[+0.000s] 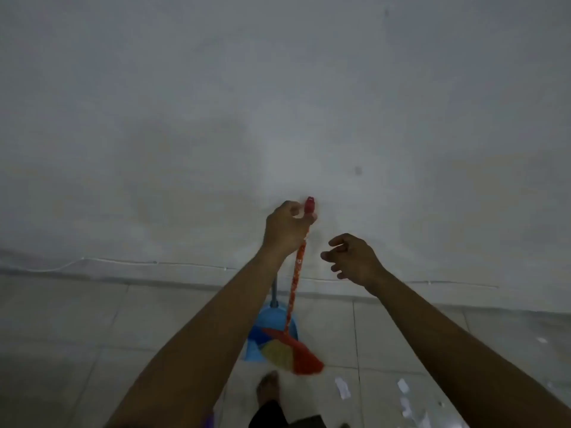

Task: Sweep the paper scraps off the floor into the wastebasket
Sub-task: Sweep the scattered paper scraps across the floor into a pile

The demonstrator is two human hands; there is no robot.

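My left hand grips the top of a red patterned broom handle. The broom's red and yellow bristles hang low over a blue dustpan, which stands against the wall with a grey upright handle. My right hand hovers just right of the broom handle, fingers loosely curled and holding nothing. White paper scraps lie on the tiled floor at the lower right. No wastebasket is in view.
A pale wall fills the upper view, with a thin white cable running along its base. My bare foot stands just below the dustpan. More paper scraps are spread toward the right on the grey tiles.
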